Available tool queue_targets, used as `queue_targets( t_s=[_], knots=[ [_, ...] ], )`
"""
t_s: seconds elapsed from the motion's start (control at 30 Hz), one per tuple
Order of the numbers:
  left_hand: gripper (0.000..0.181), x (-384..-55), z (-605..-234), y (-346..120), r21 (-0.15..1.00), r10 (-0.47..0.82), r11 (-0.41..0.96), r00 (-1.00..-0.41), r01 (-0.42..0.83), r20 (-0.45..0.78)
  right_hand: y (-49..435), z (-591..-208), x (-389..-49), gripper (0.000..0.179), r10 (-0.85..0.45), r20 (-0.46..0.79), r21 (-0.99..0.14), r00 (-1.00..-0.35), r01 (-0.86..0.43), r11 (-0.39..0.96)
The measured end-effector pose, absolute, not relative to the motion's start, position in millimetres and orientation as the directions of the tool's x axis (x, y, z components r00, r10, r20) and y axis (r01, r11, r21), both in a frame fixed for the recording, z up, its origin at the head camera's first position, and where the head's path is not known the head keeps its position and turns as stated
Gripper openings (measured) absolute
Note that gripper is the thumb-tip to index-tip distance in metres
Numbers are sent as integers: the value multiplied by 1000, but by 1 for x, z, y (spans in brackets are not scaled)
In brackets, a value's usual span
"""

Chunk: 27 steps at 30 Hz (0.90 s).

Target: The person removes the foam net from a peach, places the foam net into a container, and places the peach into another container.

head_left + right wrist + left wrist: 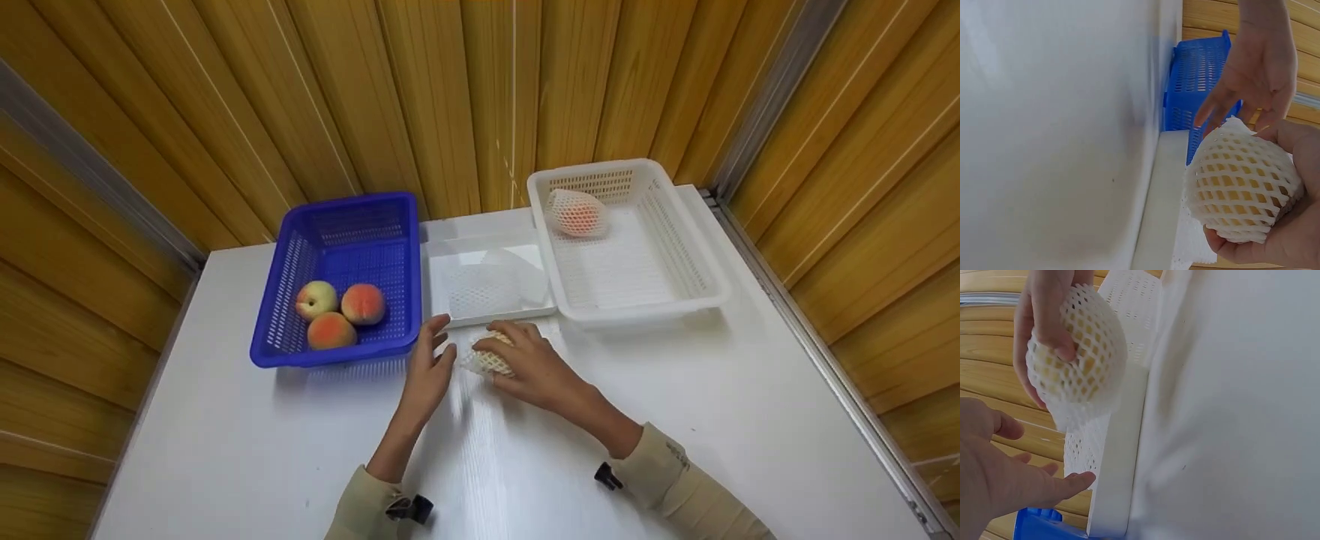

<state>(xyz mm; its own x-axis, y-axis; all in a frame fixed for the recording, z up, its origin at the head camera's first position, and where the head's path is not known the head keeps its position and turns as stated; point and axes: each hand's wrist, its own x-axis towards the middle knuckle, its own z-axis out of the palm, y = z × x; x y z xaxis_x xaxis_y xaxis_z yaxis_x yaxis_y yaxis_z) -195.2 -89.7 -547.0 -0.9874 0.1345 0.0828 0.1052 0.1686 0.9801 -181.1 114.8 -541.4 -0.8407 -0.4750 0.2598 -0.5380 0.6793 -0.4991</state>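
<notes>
My right hand (536,369) grips a peach in a white foam net sleeve (493,354) above the table, in front of the shallow white tray. In the right wrist view, the netted peach (1241,188) shows pale yellow through the mesh, and the sleeve's loose end points toward the other hand. My left hand (430,373) holds nothing; its fingers are spread and relaxed just left of the sleeve's end. The left wrist view shows the left palm (1010,472) apart from the netted peach (1081,354).
A blue basket (264,330) at left holds three bare peaches (332,331). Between the baskets, a shallow white tray (501,315) contains flat foam net sleeves (484,289). The white basket (637,306) at right holds one netted peach (577,213). Wood-patterned walls (487,97) enclose the table.
</notes>
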Motion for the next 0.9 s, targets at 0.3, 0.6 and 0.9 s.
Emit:
queue_targets(
  t_s=[0.3,0.6,0.9],
  knots=[
    [46,-185,-548,-98,970,154,223,-986,101,68,104,-564,-179,43,-492,90,-464,-866,-473,749],
    [47,-188,-546,-103,972,131,204,-987,114,88,105,-560,-184,54,-501,-9,-524,-866,-422,740],
    [46,-200,-535,-93,971,134,183,-982,157,133,111,-553,-188,59,-509,-80,-572,-857,-379,727]
  ],
)
